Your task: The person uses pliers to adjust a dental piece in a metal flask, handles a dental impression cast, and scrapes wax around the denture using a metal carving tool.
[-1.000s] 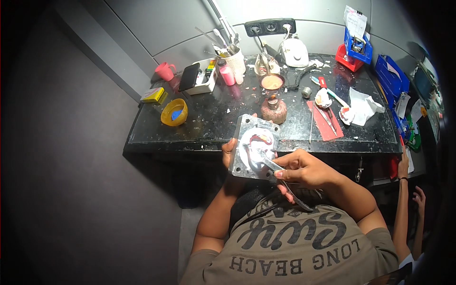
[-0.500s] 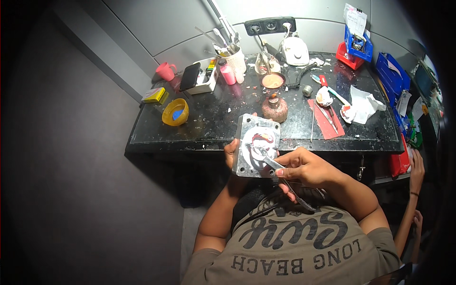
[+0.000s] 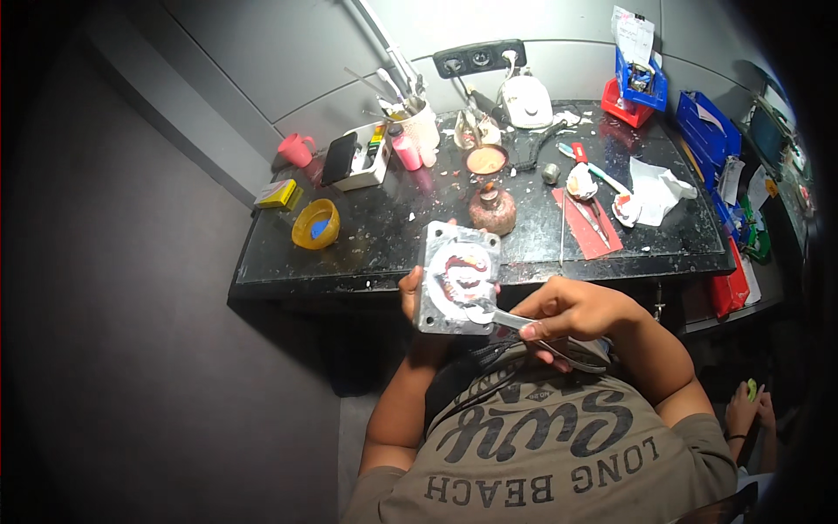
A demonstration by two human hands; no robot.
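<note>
**Two hands on a square metal flask, in front of a cluttered dark tabletop**

The right hand (image 3: 572, 310) has its grip pressed together around the handle of a slim metal tool (image 3: 515, 321), thumb and fingers pinching it near the middle. The tool's broad tip rests on the lower right part of the square metal flask (image 3: 456, 278), touching the pale material around the pink and red form set into it. The handle's far end sticks out past the hand toward the person's chest.

The left hand (image 3: 410, 293) holds the flask from its left edge and from behind; only the thumb and a bit of the palm show, closed on the flask's side. The flask is held upright and slightly tilted, in the air just in front of the near edge of the tabletop (image 3: 384, 236), above the person's lap.

On the tabletop just beyond the flask stands a small round brown burner (image 3: 493, 210), and behind it a shallow bowl (image 3: 486, 160) with tan contents. To the right lies a red cloth (image 3: 587, 225) with thin instruments on it, beside a crumpled white tissue (image 3: 656, 188). To the left sit a yellow bowl (image 3: 315, 224), a yellow block (image 3: 278, 194) and a pink cup (image 3: 297, 149). A white tray (image 3: 360, 157) with a dark phone-like slab stands near a cup of tools (image 3: 417, 122). Blue and red bins (image 3: 642, 83) line the right rear.

At the lower right edge, another person's hand (image 3: 752, 406) shows, well apart from the work.
</note>
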